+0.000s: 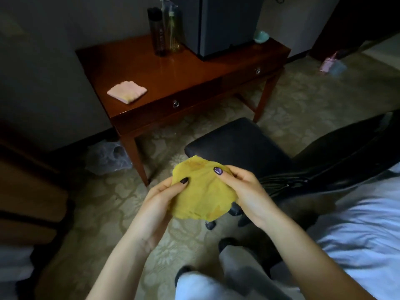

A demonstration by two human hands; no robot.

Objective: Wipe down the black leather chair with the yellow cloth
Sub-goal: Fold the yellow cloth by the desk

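Observation:
I hold the yellow cloth (201, 191) spread out in the air in front of me. My left hand (161, 197) grips its left edge with the thumb on top. My right hand (242, 187) grips its right edge, thumb on top as well. The black leather chair (242, 146) stands just beyond and to the right of the cloth, its seat facing the desk and its backrest (337, 152) reaching off to the right. The cloth does not touch the chair. Chair wheels show below the cloth.
A wooden desk (184, 79) stands beyond the chair with a folded pink cloth (127, 92), two bottles (165, 29) and a grey mini fridge (227, 24). A clear plastic bag (108, 156) lies by the desk leg. A white-sheeted bed (363, 224) fills the right.

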